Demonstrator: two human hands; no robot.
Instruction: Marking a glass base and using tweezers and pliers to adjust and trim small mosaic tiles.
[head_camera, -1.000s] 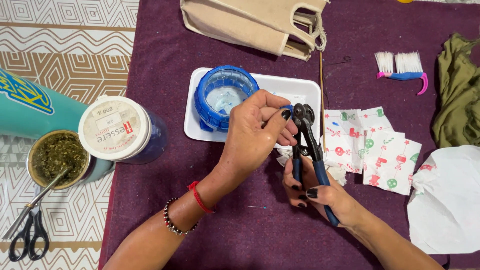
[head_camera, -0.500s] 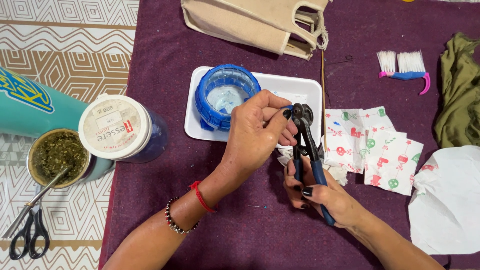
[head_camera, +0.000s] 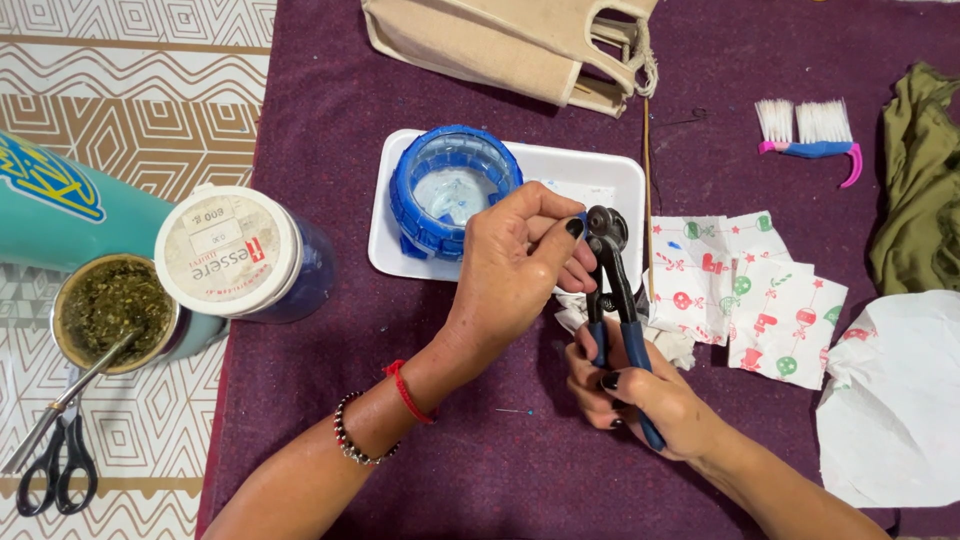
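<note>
My right hand (head_camera: 650, 395) grips the blue handles of a pair of wheeled nippers (head_camera: 615, 280), jaws pointing away from me. My left hand (head_camera: 510, 270), with a red cord and a bead bracelet at the wrist, pinches a tiny blue piece at the jaws; most of that piece is hidden by the fingers. Both hands hover over the purple cloth (head_camera: 330, 330), just in front of a white tray (head_camera: 600, 170). In the tray stands a round blue container (head_camera: 450, 190) with a pale inside.
Patterned paper squares (head_camera: 750, 290) lie right of the nippers, with white paper (head_camera: 900, 400), a green cloth (head_camera: 915, 220) and a small brush (head_camera: 815, 135) beyond. A canvas bag (head_camera: 500, 40) lies at the back. At left are a white-lidded jar (head_camera: 230, 250), a herb-filled cup (head_camera: 110, 310) and scissors (head_camera: 60, 470).
Both hands stay together at the nipper jaws, shifting only slightly. Nothing was picked up or let go.
</note>
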